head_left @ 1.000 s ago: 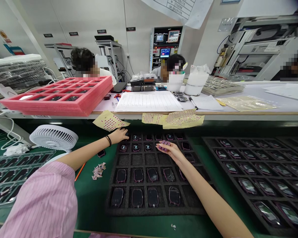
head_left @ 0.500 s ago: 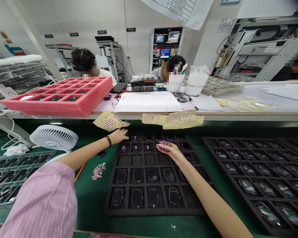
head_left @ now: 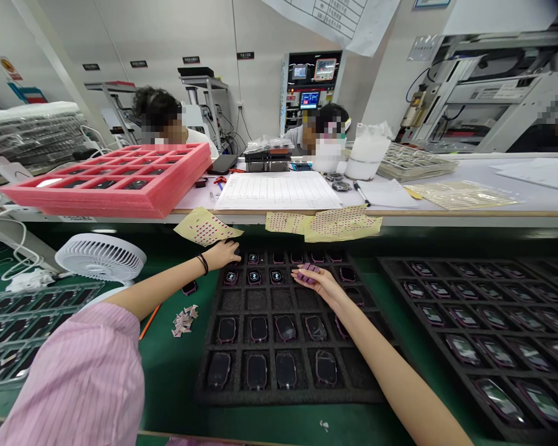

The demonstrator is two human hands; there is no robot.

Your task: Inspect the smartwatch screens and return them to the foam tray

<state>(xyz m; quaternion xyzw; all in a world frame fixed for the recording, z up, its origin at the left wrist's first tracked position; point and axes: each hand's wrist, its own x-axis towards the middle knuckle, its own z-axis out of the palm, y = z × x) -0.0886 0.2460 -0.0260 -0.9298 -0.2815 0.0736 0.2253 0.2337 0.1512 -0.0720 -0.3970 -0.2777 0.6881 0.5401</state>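
My left hand reaches to the back left corner of a black foam tray, its fingers closed on a dark watch that is mostly hidden. My right hand holds several purple watch cases bunched in its fingers above the tray's right half. Lit screens show on a few watches, such as the one in the second row. The third row's left compartments hold nothing. Dark watches lie in the two front rows.
A second foam tray of watches lies right. At left are a white fan, clear trays and small scraps. Yellow sticker sheets hang from the shelf, which bears a pink foam tray. Two people sit beyond.
Both hands stay almost in place. Across the shelf, the person at left has shifted slightly, and the other person's head has moved a little.
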